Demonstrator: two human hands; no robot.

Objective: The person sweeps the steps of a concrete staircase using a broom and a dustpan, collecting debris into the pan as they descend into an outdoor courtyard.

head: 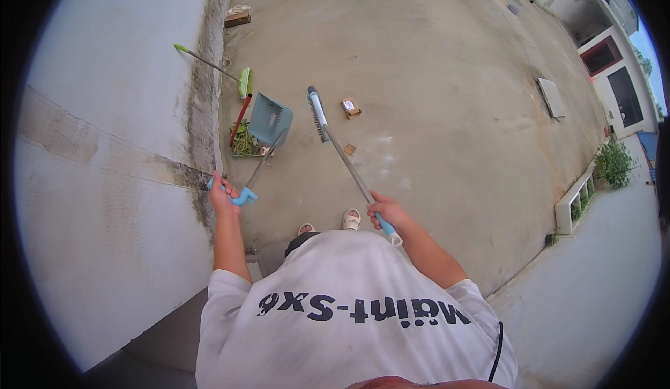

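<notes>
My left hand grips the blue handle of a long-handled dustpan. Its grey-blue pan hangs partly in front of a tray of leafy greens by the wall. In my right hand is the blue grip of a broom with a metal pole. The broom's dark bristles face left, towards the dustpan, with a gap between the two. A small open cardboard box lies on the concrete right of the broom head. Nearer to me, beside the pole, is a flat brown scrap.
Along the stained white wall at left leans a green broom, with a red stick near it. A brown box stands farther along. At right are a flat slab, a concrete block planter and a leafy plant.
</notes>
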